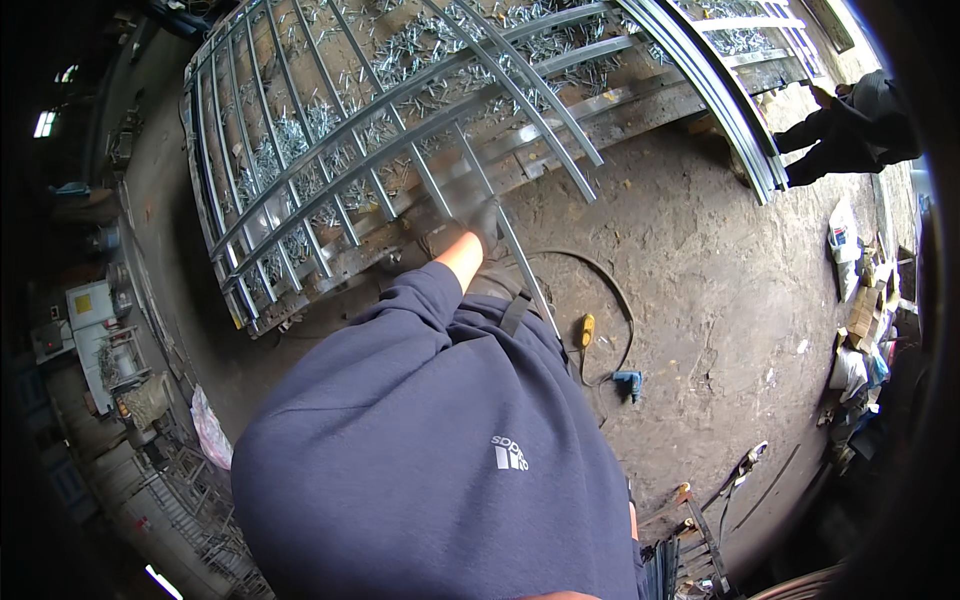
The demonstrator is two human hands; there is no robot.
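Note:
My left hand (484, 226), in a dark glove and slightly blurred, reaches forward to the near edge of a long bench. It appears closed on a thin metal bar (515, 245), whose near end juts toward my body. The bar's far part lies by a ladder-like frame of grey metal bars and rails (350, 165) resting on the bench. Loose ends of other bars stick out over the edge on both sides of the hand. My right hand is out of sight; only a sliver of skin shows beside the dark hoodie.
Many small metal pieces (420, 45) litter the bench (600, 105). Long metal channels (715, 90) overhang its right end, close to another person (850, 125). On the floor lie a blue power tool (628, 380), a yellow-handled tool (587, 329) and a looping cable (628, 300). Clutter lines the far right.

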